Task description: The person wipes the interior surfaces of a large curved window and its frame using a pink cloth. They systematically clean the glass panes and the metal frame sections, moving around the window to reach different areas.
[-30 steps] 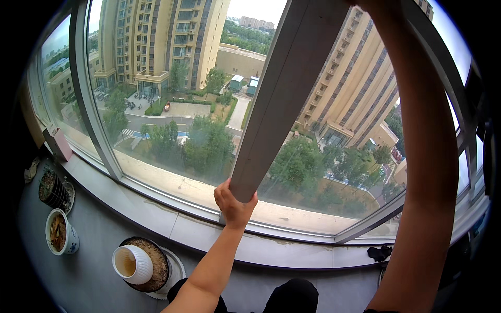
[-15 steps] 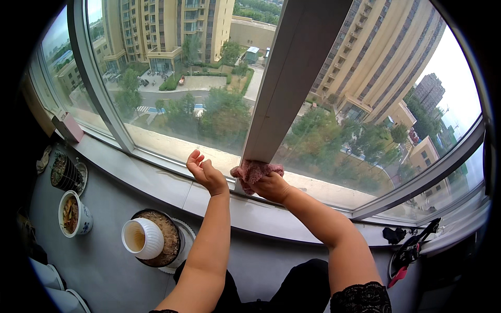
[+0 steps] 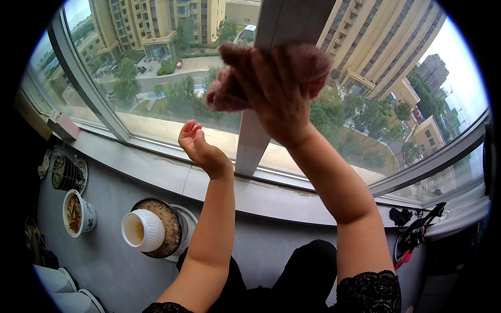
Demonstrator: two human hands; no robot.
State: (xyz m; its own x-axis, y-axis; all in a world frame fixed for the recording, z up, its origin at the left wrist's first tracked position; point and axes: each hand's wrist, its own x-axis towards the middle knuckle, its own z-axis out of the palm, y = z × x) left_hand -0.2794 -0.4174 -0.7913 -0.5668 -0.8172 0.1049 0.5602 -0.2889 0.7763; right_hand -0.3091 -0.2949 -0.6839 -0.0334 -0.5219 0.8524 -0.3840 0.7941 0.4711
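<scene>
A fluffy dusty-pink cloth [image 3: 229,86] lies under my right hand [image 3: 282,104], whose fingers press it against the grey window post [image 3: 250,138]. The cloth spreads out past both sides of the hand, and its right part is smeared by motion. My left hand [image 3: 203,151] is held in the air before the left window pane [image 3: 156,99], palm turned up and fingers loosely curled apart. Nothing lies in it. The wide window sill [image 3: 209,185] runs below both hands.
On the grey floor at left stand a soil-filled pot with a white ribbed pot [image 3: 143,229] in it, a blue-and-white pot [image 3: 78,214] and a dark pot [image 3: 65,172]. A pink box [image 3: 63,125] sits on the sill's left end. Black items [image 3: 401,216] lie at right.
My right hand has moved up the post with the cloth, from its foot to much higher. My left hand has risen slightly, and the view has shifted a little.
</scene>
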